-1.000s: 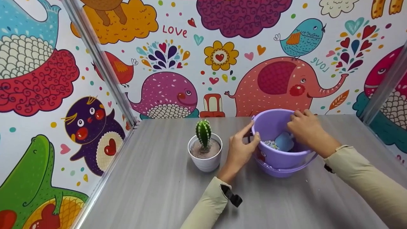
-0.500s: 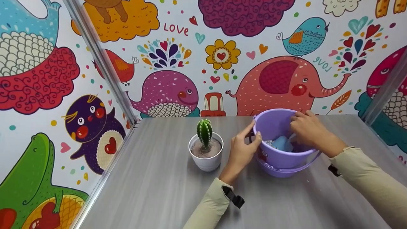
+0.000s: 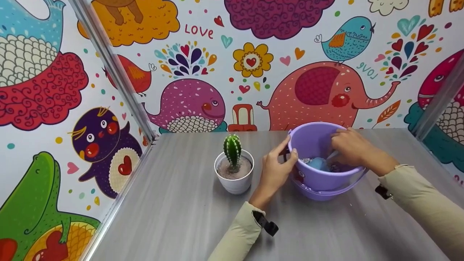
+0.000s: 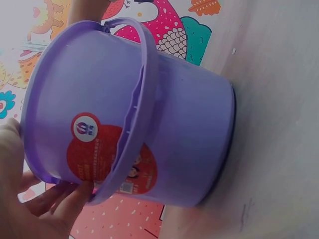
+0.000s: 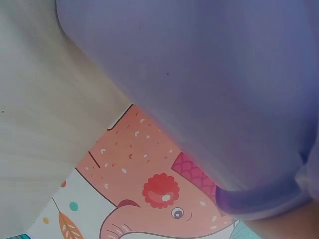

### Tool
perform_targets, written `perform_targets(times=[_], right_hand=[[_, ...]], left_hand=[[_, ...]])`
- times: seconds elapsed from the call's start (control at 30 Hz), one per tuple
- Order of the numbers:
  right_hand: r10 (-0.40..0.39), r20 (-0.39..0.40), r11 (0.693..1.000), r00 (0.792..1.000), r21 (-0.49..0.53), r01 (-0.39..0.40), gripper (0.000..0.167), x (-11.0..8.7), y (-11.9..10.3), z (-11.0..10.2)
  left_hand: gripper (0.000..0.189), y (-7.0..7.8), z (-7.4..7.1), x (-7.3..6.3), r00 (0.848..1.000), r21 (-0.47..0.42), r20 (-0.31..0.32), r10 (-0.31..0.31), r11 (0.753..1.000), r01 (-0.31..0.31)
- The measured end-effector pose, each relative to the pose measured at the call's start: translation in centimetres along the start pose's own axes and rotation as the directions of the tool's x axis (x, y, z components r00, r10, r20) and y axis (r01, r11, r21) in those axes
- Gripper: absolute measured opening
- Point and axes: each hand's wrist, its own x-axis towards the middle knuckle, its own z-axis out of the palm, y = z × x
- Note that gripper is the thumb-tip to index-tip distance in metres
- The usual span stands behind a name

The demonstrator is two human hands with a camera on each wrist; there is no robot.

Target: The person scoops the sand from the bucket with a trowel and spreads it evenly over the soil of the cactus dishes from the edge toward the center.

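A purple bucket (image 3: pixel 322 181) stands on the table with its handle hanging down at the front. My left hand (image 3: pixel 274 170) grips its left rim, thumb at the near side and fingers round the outside. Reaching over the right rim, my right hand (image 3: pixel 353 148) holds a light blue scoop (image 3: pixel 318 164) by its handle, the blade low inside among pale gravel (image 3: pixel 306 160). A red label (image 4: pixel 99 154) shows on the bucket wall in the left wrist view. Only the bucket's outer wall (image 5: pixel 199 89) fills the right wrist view; the right fingers are hidden there.
Left of the bucket, a green cactus (image 3: pixel 232 149) stands in a white pot (image 3: pixel 235 185) filled with sandy soil. The grey table (image 3: pixel 174 203) meets cartoon-printed wall panels (image 3: pixel 250 87) at the back and left. A few tiny specks lie in front of the bucket.
The scoop's blade has tilted and shifted slightly left and down in the gravel. My right hand has moved a little to the right; the left hand keeps its hold on the rim.
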Motion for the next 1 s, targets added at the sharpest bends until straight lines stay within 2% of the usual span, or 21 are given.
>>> perform_targets(times=[0.17, 0.3, 0.47, 0.73, 1.0], right_hand=[[-0.019, 0.001, 0.994, 1.0, 0.108, 0.019, 0.017, 0.01, -0.03, -0.43], [-0.026, 0.046, 0.983, 0.999, 0.185, 0.017, 0.012, 0.15, -0.26, -0.62], [-0.042, 0.079, 0.983, 0.996, 0.183, 0.027, 0.012, 0.27, -0.71, -0.55], [-0.061, 0.009, 0.977, 0.998, 0.204, 0.058, 0.014, -0.16, -0.5, -0.49], [-0.032, -0.01, 0.969, 0.999, 0.243, 0.033, 0.016, -0.46, -0.03, -0.71]], left_hand=[[0.058, 0.0, -0.03, 0.07, 1.0, -0.001, 0.004, 0.004, 1.0, -0.004], [0.058, 0.0, -0.08, 0.05, 1.0, -0.002, 0.006, 0.004, 1.0, -0.004], [0.057, 0.04, -0.19, -0.02, 1.0, -0.012, -0.002, 0.016, 1.0, -0.016], [0.056, 0.04, -0.18, -0.01, 1.0, -0.021, -0.006, 0.022, 1.0, -0.022], [0.057, -0.04, -0.1, -0.09, 1.0, -0.023, 0.004, 0.018, 1.0, -0.018]])
